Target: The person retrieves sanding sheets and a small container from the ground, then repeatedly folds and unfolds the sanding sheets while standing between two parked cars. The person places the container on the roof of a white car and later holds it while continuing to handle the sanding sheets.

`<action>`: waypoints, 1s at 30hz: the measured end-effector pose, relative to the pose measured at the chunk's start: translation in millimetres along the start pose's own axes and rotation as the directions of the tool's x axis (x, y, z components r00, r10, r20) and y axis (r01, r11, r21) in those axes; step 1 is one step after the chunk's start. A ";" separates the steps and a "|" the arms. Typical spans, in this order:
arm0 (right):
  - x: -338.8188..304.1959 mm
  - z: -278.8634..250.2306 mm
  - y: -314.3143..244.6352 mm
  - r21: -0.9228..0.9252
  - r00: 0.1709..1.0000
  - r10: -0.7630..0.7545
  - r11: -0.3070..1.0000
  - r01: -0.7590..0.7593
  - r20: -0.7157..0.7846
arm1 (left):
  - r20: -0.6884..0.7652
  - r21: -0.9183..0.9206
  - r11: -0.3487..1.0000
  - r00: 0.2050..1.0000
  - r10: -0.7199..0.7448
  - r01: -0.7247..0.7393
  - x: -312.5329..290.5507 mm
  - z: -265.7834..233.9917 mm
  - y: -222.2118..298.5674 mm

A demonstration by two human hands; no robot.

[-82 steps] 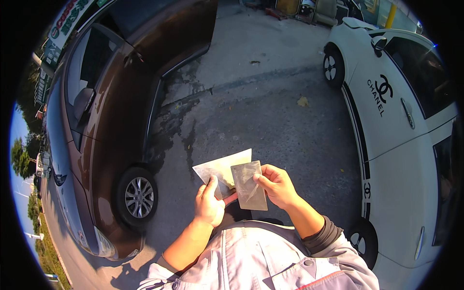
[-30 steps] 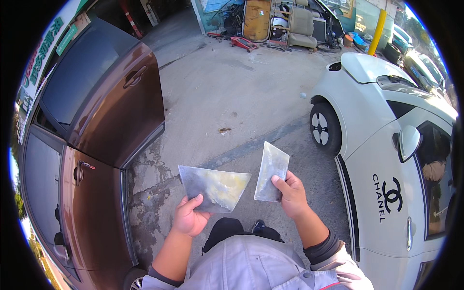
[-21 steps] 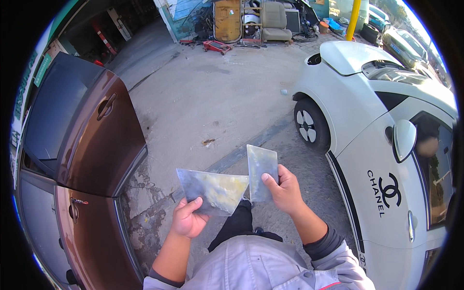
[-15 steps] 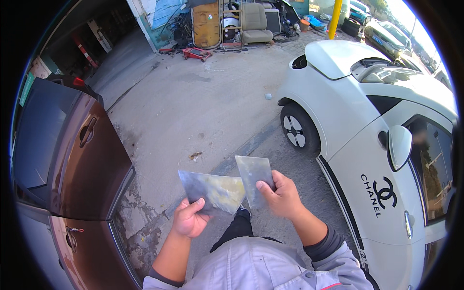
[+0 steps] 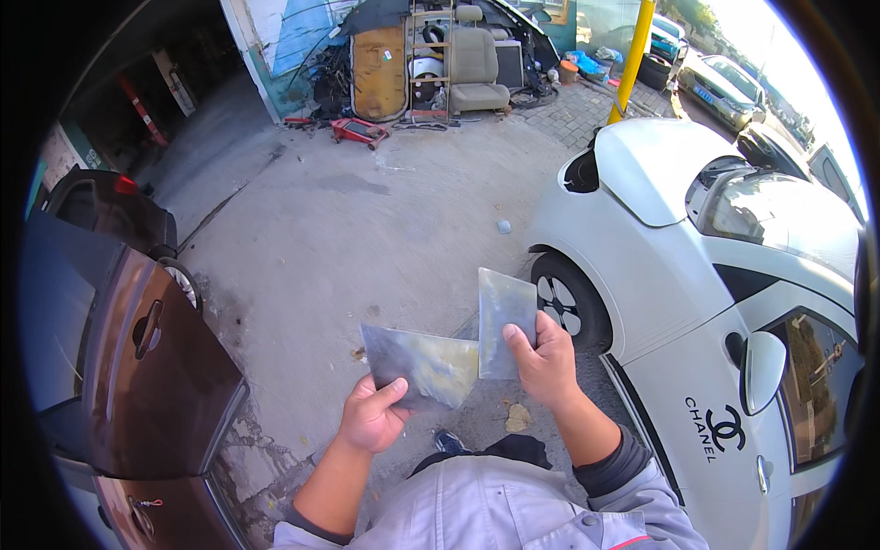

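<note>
Left hand: this one [image 5: 374,417] was clamped on the wide sheet [image 5: 417,357], thumb on the top face near the lower left corner, fingers tucked under. Decent grip imo, since the thumb sat clear of the yellowish smear [image 5: 444,359].
Right hand: this one [image 5: 543,362] was pinched on the small sheet [image 5: 504,307] along its lower right side, thumb on the near face, the rest wrapped behind. A firm but light pinch suited it best, I reckoned, because squeezing hard could've bowed something that thin.
Where the sheets were: both up in front of the belly, side by side, the small one standing taller on the right.
Edges: the right end of the wide sheet came up to the left edge of the small one. From that angle I couldn't tell whether they touched or just lined up.
Smear: mostly on the right part of the wide sheet. Best handled face up and steady, with fingers off it, I'd say.
Elbow room: brown door [image 5: 151,357] off to the left, white car [image 5: 632,275] close on the right, so tucked-in elbows made sense to avoid knocking paint.
</note>
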State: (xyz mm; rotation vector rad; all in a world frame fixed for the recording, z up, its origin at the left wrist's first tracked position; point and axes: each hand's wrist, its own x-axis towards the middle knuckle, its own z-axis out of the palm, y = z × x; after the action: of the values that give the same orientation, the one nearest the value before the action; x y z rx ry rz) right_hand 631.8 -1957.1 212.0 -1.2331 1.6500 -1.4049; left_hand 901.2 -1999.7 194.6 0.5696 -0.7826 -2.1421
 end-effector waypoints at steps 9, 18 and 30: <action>123.5 39.9 29.2 -0.046 0.990 -0.071 0.996 0.077 0.122 | -0.117 0.040 0.999 0.992 0.040 -0.035 91.4 -29.8 39.2; 293.9 55.8 42.8 -0.095 0.852 -0.210 0.953 0.288 0.479 | -0.248 0.080 0.990 0.960 0.131 -0.115 231.7 -30.0 101.5; 474.1 82.4 53.2 0.056 0.694 -0.351 0.910 0.410 0.629 | -0.451 0.018 0.969 0.863 0.229 -0.247 372.6 -45.0 168.0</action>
State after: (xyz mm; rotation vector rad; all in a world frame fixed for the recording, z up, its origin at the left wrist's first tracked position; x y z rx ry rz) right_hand 523.3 -2428.4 189.8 -1.9305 1.0201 -0.9576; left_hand 789.8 -2394.3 226.4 0.8621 -0.5152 -1.6998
